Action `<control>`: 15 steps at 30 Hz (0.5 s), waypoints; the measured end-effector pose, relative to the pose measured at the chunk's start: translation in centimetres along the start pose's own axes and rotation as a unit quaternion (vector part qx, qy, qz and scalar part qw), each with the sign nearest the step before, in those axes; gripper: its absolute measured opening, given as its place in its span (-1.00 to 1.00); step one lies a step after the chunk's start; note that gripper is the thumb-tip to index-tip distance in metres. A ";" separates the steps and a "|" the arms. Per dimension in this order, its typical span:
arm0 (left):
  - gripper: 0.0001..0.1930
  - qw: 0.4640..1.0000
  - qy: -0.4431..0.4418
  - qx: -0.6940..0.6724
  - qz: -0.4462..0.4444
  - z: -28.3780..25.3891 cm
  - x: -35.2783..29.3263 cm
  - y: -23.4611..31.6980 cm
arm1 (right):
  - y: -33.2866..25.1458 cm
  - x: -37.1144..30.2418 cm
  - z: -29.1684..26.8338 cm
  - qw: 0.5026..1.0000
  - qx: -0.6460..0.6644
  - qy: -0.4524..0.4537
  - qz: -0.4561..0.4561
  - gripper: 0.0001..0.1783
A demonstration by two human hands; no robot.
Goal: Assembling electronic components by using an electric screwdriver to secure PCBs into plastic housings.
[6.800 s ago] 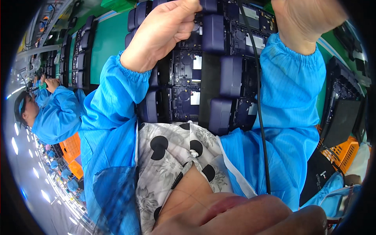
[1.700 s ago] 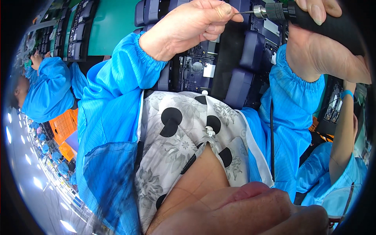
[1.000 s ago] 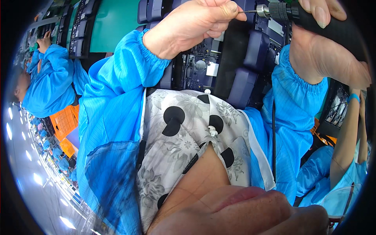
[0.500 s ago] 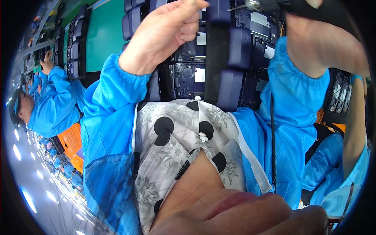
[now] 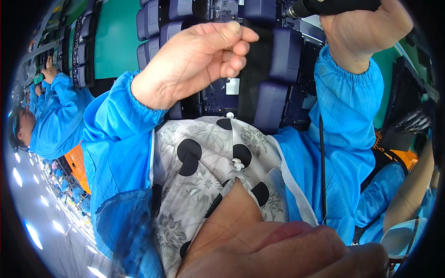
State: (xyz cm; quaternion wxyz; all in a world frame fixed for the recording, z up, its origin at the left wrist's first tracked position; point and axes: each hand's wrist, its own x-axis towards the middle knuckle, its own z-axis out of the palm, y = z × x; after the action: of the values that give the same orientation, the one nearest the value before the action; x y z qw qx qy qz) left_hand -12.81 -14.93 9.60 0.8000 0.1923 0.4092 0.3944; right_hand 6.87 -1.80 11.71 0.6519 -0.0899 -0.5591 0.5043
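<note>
My left hand (image 5: 185, 65) hovers over the work area, thumb and forefinger pressed together and the other fingers curled. What sits in that pinch, if anything, is too small to make out. At the upper right, my right hand (image 5: 361, 34) is wrapped round a black electric screwdriver (image 5: 340, 6), whose nose points left. Below my left hand lies an open dark electronic unit with a circuit board (image 5: 215, 98) and a white label (image 5: 232, 86). Dark blue-purple casings (image 5: 270, 104) stand in a row to its right, between my two hands.
More casings (image 5: 148, 21) line the far left beside a green surface (image 5: 116, 41). A co-worker in a blue smock (image 5: 60, 116) works at the left; another person's arm (image 5: 412, 185) shows at the right. Orange crates (image 5: 78, 167) are by the seats. A black cable (image 5: 322, 171) hangs by my right sleeve.
My left hand has come down nearer to me and slightly right, still pinched. My right hand has shifted left with the screwdriver, whose bit no longer shows clearly.
</note>
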 end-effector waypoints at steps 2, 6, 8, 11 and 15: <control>-0.69 1.000 0.018 0.019 -0.007 0.3 0.2 -0.5 | 1.1 -0.4 -0.7 1.000 -0.004 -0.005 -0.014 -0.44; -0.68 0.998 0.024 0.050 0.003 0.6 0.0 -0.6 | 2.2 -0.8 -1.3 0.999 0.019 -0.025 -0.029 -0.44; -0.67 0.999 0.018 0.046 -0.001 0.5 0.0 -0.6 | 2.0 -1.1 -0.9 1.000 0.018 -0.008 -0.012 -0.44; -0.69 0.999 0.004 0.035 0.006 0.2 -0.1 -0.8 | 2.3 -1.2 -1.1 1.000 0.027 -0.010 -0.003 -0.44; -0.75 1.000 -0.009 0.021 -0.002 0.0 0.1 -0.7 | 3.2 -1.2 -2.1 0.994 0.061 -0.082 -0.030 -0.45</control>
State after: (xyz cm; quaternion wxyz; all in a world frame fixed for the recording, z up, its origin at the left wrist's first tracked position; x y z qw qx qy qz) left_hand -12.41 -15.29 9.09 0.8001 0.2123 0.4106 0.3823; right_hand 6.98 -0.26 8.02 0.6231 0.0085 -0.5811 0.5235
